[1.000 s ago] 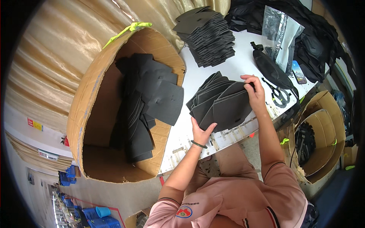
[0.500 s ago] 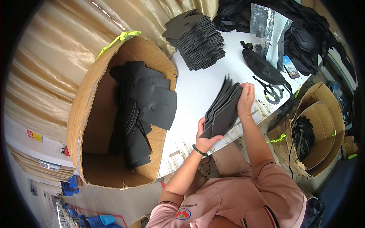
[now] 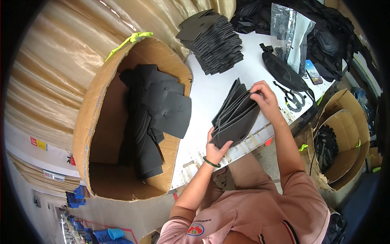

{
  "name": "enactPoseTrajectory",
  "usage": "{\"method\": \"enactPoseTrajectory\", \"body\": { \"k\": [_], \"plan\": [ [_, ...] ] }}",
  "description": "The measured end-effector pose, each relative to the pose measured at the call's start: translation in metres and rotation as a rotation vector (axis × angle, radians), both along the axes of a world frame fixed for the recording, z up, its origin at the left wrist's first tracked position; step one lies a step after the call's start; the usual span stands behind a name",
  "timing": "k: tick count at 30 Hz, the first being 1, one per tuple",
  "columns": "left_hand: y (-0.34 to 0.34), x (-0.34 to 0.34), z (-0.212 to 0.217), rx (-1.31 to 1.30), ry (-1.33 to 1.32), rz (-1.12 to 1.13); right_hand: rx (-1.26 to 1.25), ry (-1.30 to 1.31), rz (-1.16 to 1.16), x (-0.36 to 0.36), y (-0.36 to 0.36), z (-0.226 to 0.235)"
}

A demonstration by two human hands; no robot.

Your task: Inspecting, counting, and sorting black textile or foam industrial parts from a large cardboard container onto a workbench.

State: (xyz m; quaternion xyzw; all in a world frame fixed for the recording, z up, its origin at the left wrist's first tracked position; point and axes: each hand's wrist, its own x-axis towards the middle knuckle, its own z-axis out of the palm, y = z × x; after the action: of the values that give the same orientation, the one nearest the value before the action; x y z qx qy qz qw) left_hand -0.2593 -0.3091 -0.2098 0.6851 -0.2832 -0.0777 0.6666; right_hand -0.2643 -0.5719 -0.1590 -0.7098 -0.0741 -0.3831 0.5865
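Both hands are gripping a fanned bundle of dark foam sheets [image 3: 235, 116] above the counter's [image 3: 211, 91] near edge: left hand [image 3: 215, 148] underneath, right hand [image 3: 264, 97] on top.

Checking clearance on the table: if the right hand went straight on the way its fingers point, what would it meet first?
Probably the right hand would first meet the tall stack of dark grey foam sheets on the white table; depth is unclear.
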Motion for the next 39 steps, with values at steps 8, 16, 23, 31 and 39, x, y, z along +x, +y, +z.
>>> {"method": "enactPoseTrajectory", "body": {
  "k": [8, 16, 23, 31, 39],
  "plan": [
    [-0.008, 0.01, 0.006, 0.029, -0.03, 0.058, 0.664, 0.089, 0.057, 0.001, -0.023, -0.077],
    [-0.011, 0.007, 0.02, -0.032, -0.063, 0.147, 0.54, 0.273, 0.012, 0.009, 0.034, -0.087],
    [0.009, -0.001, 0.01, -0.012, -0.077, 0.069, 0.672, 0.26, 0.424, 0.01, 0.004, -0.067],
    [0.013, 0.019, 0.012, -0.188, 0.211, 0.12, 0.623, 0.276, 0.297, -0.009, -0.007, -0.087],
    [-0.061, 0.138, 0.041, -0.352, 0.845, -0.013, 0.054, 0.463, -0.264, -0.022, 0.004, -0.125]
  ]
}}
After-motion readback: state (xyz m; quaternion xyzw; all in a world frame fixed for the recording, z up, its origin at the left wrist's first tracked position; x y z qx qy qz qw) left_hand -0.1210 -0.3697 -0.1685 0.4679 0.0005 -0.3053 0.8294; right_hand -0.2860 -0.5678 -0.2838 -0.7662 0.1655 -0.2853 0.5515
